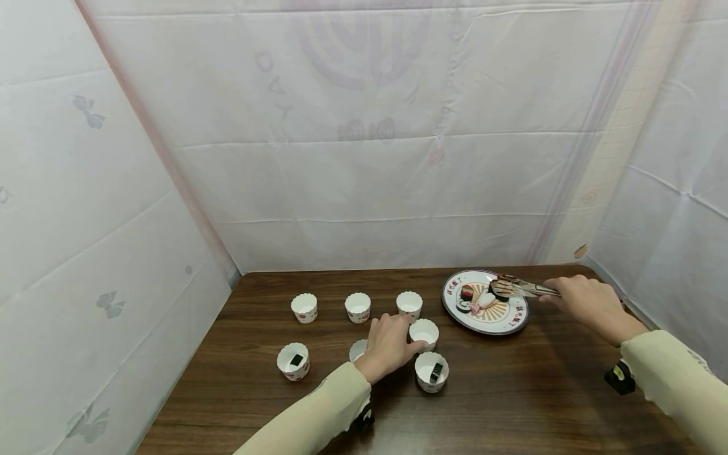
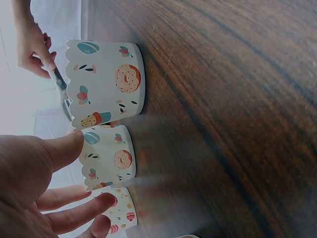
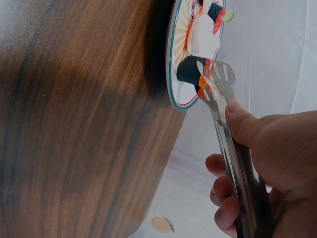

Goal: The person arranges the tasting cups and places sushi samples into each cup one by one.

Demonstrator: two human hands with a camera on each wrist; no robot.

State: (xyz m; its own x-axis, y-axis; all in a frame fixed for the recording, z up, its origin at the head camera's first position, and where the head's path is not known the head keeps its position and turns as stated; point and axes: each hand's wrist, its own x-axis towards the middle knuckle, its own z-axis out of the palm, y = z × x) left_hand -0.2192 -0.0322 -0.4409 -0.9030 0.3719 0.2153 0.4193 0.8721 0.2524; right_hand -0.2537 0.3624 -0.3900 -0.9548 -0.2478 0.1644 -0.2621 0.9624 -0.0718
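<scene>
Sushi: a black-wrapped sushi roll with orange filling (image 3: 188,71), toward the back right of the round white printed plate (image 1: 474,321); seemingly on end, long axis upright, filled face up.
Tongs: slotted silver metal tongs (image 1: 531,289), slanting leftward over the plate's right rim; slotted heads slightly apart at the filled end, firm bite on the roll impossible to tell.
Right hand (image 1: 588,306): just right of the plate, nearer to the roll; fingers curled round the tongs, gap narrow. From these fingers, roll straight off leftward, along the tongs' length.
Left hand (image 1: 389,341): left of the plate; thumb and index finger spread across the rim of a white scalloped paper cup (image 1: 424,335), seemingly steadying it.
Front cup: white patterned paper cup (image 1: 426,382), left and forward of the plate, with a small black piece (image 1: 436,372) inside.
Back cup: another white patterned paper cup (image 1: 409,308), just left of the plate.
Tabletop (image 1: 512,392): brown wood grain, beneath plate and cups.
</scene>
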